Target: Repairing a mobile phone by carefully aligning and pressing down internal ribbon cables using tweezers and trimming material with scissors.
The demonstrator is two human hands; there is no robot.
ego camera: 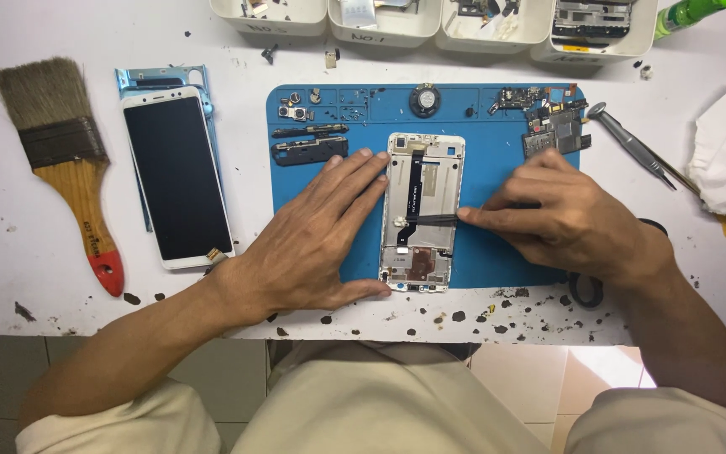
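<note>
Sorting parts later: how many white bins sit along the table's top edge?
4, in a row at the top: left bin, next, third, rightmost. All are cut off by the frame; more may lie outside.

only screen here is the detached phone display (177, 176), a tall dark rectangle with a white border lying flat on the left of the table, plus four white parts bins (430, 21) with small labels lined up along the far edge.
</note>
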